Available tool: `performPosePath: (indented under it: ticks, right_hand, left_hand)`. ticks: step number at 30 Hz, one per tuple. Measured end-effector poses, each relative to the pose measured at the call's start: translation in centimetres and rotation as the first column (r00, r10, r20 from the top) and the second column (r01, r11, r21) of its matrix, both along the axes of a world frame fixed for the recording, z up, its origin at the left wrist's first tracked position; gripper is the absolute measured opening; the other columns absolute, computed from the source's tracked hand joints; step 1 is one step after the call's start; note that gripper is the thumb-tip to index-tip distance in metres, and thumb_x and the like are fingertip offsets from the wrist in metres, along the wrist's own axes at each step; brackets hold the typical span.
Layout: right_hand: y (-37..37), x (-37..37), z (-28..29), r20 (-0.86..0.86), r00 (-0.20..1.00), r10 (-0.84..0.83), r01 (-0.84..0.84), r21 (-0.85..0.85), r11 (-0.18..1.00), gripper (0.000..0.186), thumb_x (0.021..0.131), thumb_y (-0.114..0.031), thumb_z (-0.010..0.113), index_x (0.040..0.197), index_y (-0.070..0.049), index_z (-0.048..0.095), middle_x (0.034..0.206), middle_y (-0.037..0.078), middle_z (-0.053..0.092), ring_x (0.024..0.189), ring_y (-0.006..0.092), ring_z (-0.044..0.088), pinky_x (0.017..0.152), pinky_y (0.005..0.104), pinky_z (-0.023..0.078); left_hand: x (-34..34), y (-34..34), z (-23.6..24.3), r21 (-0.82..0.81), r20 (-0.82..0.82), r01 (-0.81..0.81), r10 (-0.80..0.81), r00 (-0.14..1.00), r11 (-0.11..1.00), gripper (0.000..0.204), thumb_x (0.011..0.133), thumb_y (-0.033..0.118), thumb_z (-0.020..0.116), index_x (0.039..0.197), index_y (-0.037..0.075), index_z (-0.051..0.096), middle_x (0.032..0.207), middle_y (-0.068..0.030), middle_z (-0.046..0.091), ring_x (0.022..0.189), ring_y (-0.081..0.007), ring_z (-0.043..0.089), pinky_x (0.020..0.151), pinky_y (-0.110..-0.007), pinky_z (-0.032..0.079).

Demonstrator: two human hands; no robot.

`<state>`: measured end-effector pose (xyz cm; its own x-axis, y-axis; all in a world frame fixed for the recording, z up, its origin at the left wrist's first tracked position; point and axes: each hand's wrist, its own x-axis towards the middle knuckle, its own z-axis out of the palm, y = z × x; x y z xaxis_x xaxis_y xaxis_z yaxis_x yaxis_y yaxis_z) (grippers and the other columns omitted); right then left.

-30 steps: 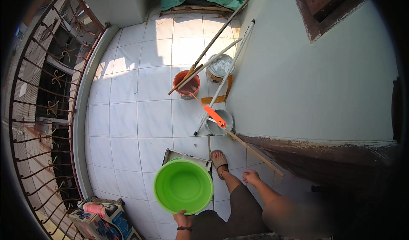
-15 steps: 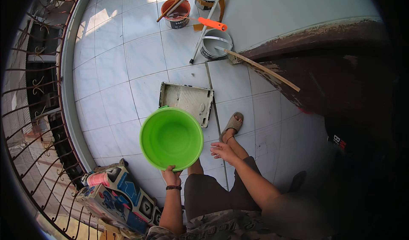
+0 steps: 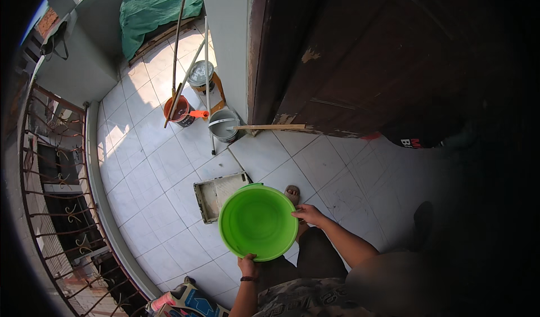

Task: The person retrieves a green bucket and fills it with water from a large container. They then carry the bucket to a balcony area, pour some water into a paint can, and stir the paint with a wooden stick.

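Observation:
A bright green plastic bucket (image 3: 257,221) is held up in front of my legs, its mouth facing me. I see no solid thing inside it. My left hand (image 3: 247,265) grips the rim at the bottom, fingers curled over the edge. At the right side of the rim, my right hand (image 3: 308,214) pinches the edge between thumb and fingers. Just beyond the bucket a paint-smeared rectangular tray (image 3: 209,203) lies on the floor, partly hidden by it.
A grey bucket (image 3: 225,127) with a wooden stick (image 3: 275,127), an orange-red bucket (image 3: 179,113) with long poles, and a lidded paint pail (image 3: 201,75) stand by the wall corner. A dark wooden door (image 3: 349,64) is at right, a metal railing (image 3: 62,193) at left, a decorated box (image 3: 188,301) lower left.
My right hand, free before, now holds the bucket's rim. The view has swung to the right and up, showing more of the door and a green cloth at the far end.

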<state>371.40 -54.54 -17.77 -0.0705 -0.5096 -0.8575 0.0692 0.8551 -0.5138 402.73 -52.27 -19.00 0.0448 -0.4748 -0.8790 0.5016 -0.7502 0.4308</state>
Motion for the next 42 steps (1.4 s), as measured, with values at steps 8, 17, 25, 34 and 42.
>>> performPosePath:
  ticks: [8, 17, 25, 34, 42]
  right_hand:
    - [13.7, -6.6, 8.3, -0.105, 0.829, -0.549, 0.529, -0.170, 0.831, 0.059, 0.081, -0.048, 0.071, 0.118, -0.003, 0.062, 0.106, 0.013, 0.065, 0.098, 0.0211, 0.064, 0.079, 0.0335, 0.056]
    - [34.6, -15.3, 4.2, 0.045, 0.506, -0.862, 0.858, -0.127, 0.497, 0.051, 0.080, -0.028, 0.069, 0.122, -0.002, 0.059, 0.109, 0.016, 0.066, 0.086, 0.0228, 0.070, 0.067, 0.0327, 0.061]
    - [58.2, -38.6, 12.1, -0.154, 0.425, -0.892, 0.886, -0.134, 0.445, 0.047, 0.079, -0.017, 0.067, 0.123, -0.004, 0.058, 0.113, 0.016, 0.065, 0.102, 0.0275, 0.065, 0.085, 0.0398, 0.054]
    - [72.2, -63.3, 22.2, -0.050, -0.056, -0.997, 0.951, -0.308, -0.038, 0.041, 0.080, -0.001, 0.061, 0.120, 0.002, 0.052, 0.096, 0.015, 0.063, 0.083, 0.0255, 0.066, 0.074, 0.0379, 0.057]
    - [82.9, -83.8, 24.5, 0.005, -0.328, -0.945, 0.861, -0.409, -0.302, 0.035, 0.077, 0.005, 0.056, 0.112, 0.005, 0.055, 0.093, 0.011, 0.062, 0.077, 0.0217, 0.064, 0.068, 0.0333, 0.054]
  left_hand:
    - [-10.0, -1.5, 6.7, -0.031, -0.317, 0.529, -0.511, 0.799, 0.848, 0.055, 0.079, -0.008, 0.042, 0.132, 0.006, 0.043, 0.127, -0.0208, 0.049, 0.112, -0.0444, 0.054, 0.082, -0.065, 0.053]
    - [-27.7, 3.7, 0.6, -0.390, 0.255, 0.901, -0.962, -0.093, -0.190, 0.042, 0.082, 0.005, 0.058, 0.124, 0.003, 0.051, 0.109, -0.0194, 0.059, 0.097, -0.0359, 0.063, 0.080, -0.053, 0.058]
    - [-59.4, 24.2, 9.7, -0.498, 0.167, 0.846, -0.978, -0.122, -0.190, 0.031, 0.071, 0.007, 0.077, 0.095, 0.002, 0.059, 0.094, -0.0179, 0.063, 0.081, -0.0334, 0.065, 0.065, -0.044, 0.056]
    - [-95.1, 40.9, 24.1, -0.270, -0.134, 0.955, -0.977, -0.167, -0.126, 0.045, 0.078, 0.004, 0.057, 0.122, 0.004, 0.047, 0.110, -0.0133, 0.056, 0.094, -0.0285, 0.062, 0.070, -0.044, 0.060]
    - [-123.9, 51.9, 25.3, -0.160, -0.199, 0.916, -0.897, -0.394, -0.367, 0.049, 0.076, 0.001, 0.059, 0.123, 0.005, 0.047, 0.109, -0.0165, 0.056, 0.090, -0.0348, 0.063, 0.066, -0.046, 0.061]
